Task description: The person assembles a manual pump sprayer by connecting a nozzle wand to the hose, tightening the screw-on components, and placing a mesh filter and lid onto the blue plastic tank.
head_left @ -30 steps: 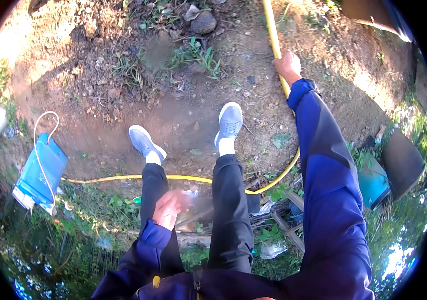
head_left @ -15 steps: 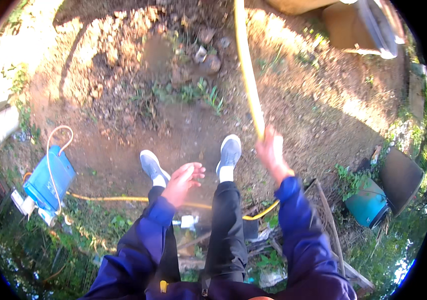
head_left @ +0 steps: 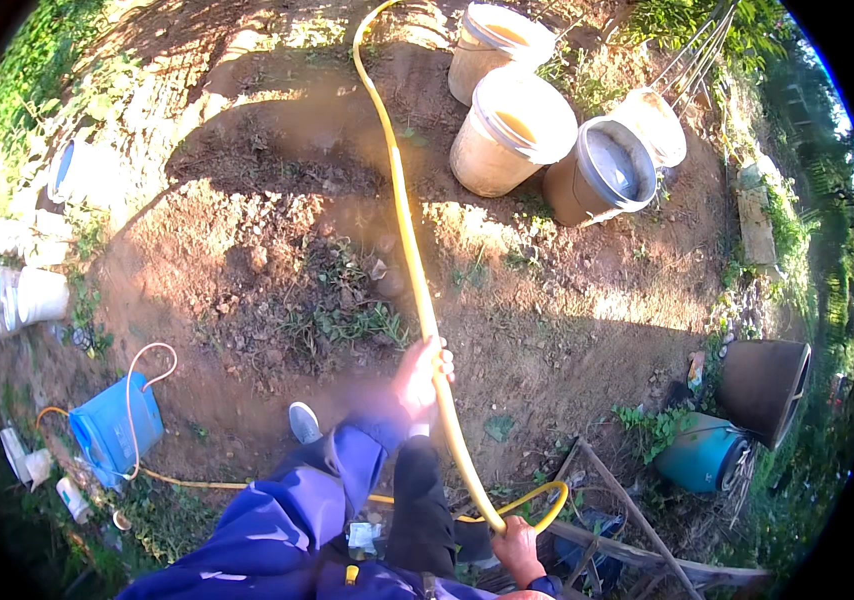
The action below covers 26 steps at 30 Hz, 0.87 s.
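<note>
A long yellow hose (head_left: 404, 210) runs from the far ground toward me and loops behind my right hand. My left hand (head_left: 419, 378) is wrapped round it out in front, above the soil. Close to my body on the right, my right hand (head_left: 518, 551) grips the same hose near its loop. Between the two hands the hose slants down to the right. Part of it is hidden behind my left sleeve and legs, and it shows again at the left, near a blue container (head_left: 117, 424) with a pale thin tube.
Several large buckets (head_left: 513, 130) stand at the far right, some holding liquid. A teal bucket (head_left: 699, 452) and a dark bucket (head_left: 762, 390) lie at the right. Wooden sticks (head_left: 637, 515) cross near my right hand. White buckets (head_left: 42, 296) stand at the far left.
My left hand, empty before, has reached forward and closed round the hose. My right hand has drawn back toward my body with the hose. The view has tilted up, bringing the far buckets in.
</note>
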{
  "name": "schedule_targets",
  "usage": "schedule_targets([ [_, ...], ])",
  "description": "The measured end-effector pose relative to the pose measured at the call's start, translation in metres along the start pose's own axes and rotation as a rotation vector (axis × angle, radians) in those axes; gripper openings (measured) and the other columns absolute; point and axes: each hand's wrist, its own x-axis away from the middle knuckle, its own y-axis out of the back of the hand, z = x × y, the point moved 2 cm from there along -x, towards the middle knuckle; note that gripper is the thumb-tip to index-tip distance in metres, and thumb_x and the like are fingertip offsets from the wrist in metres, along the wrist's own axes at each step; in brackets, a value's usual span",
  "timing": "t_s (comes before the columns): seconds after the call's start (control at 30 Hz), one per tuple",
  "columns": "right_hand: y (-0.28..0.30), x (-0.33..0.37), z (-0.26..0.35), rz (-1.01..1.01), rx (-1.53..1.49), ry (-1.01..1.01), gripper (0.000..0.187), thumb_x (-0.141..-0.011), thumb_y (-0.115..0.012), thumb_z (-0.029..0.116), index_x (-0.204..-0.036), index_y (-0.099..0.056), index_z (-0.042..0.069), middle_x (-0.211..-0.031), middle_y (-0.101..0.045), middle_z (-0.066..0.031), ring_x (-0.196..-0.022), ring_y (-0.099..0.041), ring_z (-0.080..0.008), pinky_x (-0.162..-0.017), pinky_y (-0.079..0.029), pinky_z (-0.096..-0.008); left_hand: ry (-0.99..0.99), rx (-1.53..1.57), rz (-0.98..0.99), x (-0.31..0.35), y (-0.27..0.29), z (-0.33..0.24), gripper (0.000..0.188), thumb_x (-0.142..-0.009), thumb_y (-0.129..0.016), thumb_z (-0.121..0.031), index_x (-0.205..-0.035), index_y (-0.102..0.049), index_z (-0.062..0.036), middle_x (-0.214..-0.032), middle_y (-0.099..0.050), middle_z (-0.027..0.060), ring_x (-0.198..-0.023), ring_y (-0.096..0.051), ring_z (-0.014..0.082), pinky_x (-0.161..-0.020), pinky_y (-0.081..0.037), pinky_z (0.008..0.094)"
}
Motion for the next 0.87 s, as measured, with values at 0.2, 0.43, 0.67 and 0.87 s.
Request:
schedule_targets([
  [0.2, 0.062, -0.041, 0.083, -0.220, -0.161, -0.101, 0.030, -0.063, -0.069, 0.022, -0.078, -0.056, 0.000, -0.067, -0.061, -0.0220, -0.066, -0.062, -0.0401, -0.063, -0.047, -0.0469, 0.037, -0.112, 0.120, 0.083, -0.076, 0.092, 0.021, -0.094, -0.059, -0.027, -0.098, -0.053, -0.0073, -0.086, -0.055, 0.0042, -0.079, -0.054, 0.0157, -0.075, -0.047, 0.0307],
  [0.43, 0.124, 0.008, 0.132, -0.286, -0.118, -0.099, 0.034, -0.070, -0.073, 0.028, -0.077, -0.059, -0.003, -0.064, -0.061, -0.0245, -0.063, -0.063, -0.0419, -0.059, -0.050, -0.0460, 0.237, -0.101, 0.211, 0.144, -0.112, 0.080, 0.014, -0.091, -0.060, -0.013, -0.103, -0.058, -0.0052, -0.093, -0.062, 0.0093, -0.090, -0.061, 0.0227, -0.084, -0.049, 0.0374],
  [0.67, 0.094, 0.155, -0.052, -0.347, -0.448, -0.354, 0.023, -0.085, -0.052, 0.025, -0.077, -0.058, 0.004, -0.065, -0.056, -0.0111, -0.059, -0.054, -0.0263, -0.054, -0.044, -0.0382, 0.039, 0.360, 0.162, 0.057, -0.084, -0.027, 0.015, -0.095, -0.055, -0.021, -0.092, -0.054, -0.0065, -0.077, -0.053, 0.0041, -0.065, -0.052, 0.0156, -0.066, -0.046, 0.0322],
  [0.87, 0.173, 0.188, -0.041, -0.595, 0.209, -0.203, 0.022, -0.063, -0.073, 0.014, -0.067, -0.056, 0.000, -0.059, -0.058, -0.0203, -0.054, -0.059, -0.0393, -0.051, -0.046, -0.0454, 0.044, 0.468, 0.052, 0.100, -0.121, 0.006, 0.023, -0.097, -0.053, -0.031, -0.084, -0.048, -0.0130, -0.067, -0.044, -0.0023, -0.059, -0.043, 0.0148, -0.062, -0.041, 0.0339],
])
